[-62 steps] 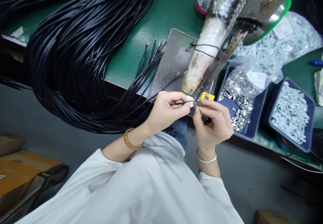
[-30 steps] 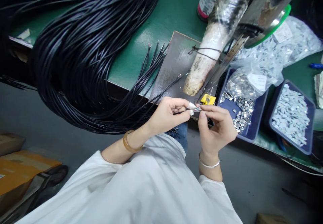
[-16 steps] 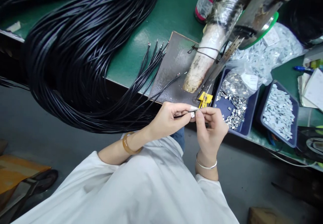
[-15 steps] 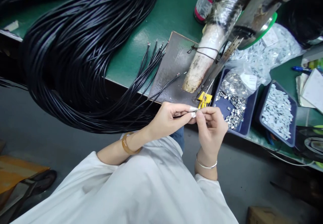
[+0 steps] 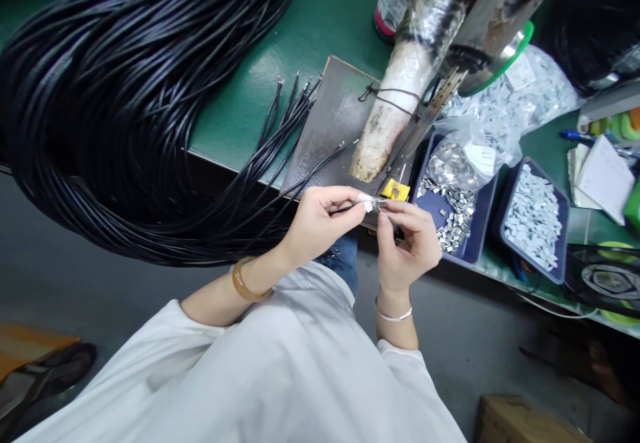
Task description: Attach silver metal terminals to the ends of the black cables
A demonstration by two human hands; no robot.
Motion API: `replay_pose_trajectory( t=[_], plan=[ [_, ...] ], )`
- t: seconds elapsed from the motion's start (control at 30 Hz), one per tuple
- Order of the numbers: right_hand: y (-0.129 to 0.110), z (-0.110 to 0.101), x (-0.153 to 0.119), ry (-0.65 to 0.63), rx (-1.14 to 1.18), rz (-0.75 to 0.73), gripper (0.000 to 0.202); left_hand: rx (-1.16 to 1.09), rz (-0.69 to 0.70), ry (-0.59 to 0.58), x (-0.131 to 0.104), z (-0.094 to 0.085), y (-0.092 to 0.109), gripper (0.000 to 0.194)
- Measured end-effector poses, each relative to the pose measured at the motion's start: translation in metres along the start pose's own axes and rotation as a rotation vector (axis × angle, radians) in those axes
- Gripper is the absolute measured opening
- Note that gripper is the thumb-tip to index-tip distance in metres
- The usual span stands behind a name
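Pinching a thin black wire end [image 5: 345,208], left hand [image 5: 316,222] steadies it; right hand [image 5: 406,243], at 3 o'clock, closes fingertips on a small silver metal clip [image 5: 379,204], aligning both.

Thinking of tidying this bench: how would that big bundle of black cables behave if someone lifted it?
The black cable bundle would probably flop: its strands already droop over the green table edge. So many strands suggest real weight. Loose stripped ends fan out, so strands might slip free.

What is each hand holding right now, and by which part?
Left hand pinches a black wire near its tip; right hand grips a small metal clip at that tip.
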State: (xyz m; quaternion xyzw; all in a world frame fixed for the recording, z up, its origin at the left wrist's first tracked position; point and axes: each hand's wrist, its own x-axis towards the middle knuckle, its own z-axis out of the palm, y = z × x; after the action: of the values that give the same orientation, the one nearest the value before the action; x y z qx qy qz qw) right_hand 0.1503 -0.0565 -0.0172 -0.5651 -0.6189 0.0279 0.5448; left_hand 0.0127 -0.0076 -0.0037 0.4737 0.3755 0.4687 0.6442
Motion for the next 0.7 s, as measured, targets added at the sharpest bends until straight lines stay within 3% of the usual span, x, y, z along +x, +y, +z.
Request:
replay_pose_trajectory(
  t=[0.5, 0.7],
  plan=[
    [-0.002, 0.007, 0.012, 0.031, -0.097, -0.107, 0.021, 0.073, 0.043, 0.043, 0.004, 0.001, 0.003, 0.009],
    [-0.003, 0.005, 0.009, 0.013, -0.066, -0.119, 0.018, 0.070, -0.005, 0.015, 0.004, -0.001, 0.005, 0.009]
  ],
)
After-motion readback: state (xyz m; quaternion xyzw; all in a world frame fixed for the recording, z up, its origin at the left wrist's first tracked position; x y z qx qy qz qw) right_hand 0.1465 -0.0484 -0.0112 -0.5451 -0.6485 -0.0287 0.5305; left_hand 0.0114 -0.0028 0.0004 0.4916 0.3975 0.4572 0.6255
